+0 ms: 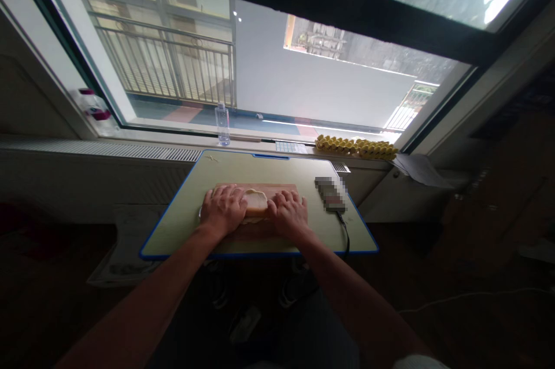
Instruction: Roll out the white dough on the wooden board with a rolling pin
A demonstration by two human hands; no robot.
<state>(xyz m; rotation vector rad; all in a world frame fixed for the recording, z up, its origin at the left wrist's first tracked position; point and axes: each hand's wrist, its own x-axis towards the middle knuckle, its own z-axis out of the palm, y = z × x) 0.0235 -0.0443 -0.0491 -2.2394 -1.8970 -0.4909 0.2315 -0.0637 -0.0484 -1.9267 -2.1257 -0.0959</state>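
A wooden cutting board [243,234] lies on a small pale folding table with a blue rim. On the board is a thin, pale piece of dough [255,196], partly hidden. Across it runs a light brown bar that looks like a rolling pin [256,211], with only its middle showing. My left hand [223,207] lies palm down over its left part, fingers bent over it. Over the right part, my right hand [289,210] rests the same way, thumb towards the middle. Both palms and what lies beneath them are hidden.
A blurred phone-like device [330,194] with a black cable [346,233] lies on the table's right side. Thin pale scraps [211,158] sit at the far left corner. On the windowsill stand a clear bottle [222,126] and yellow egg trays [355,147].
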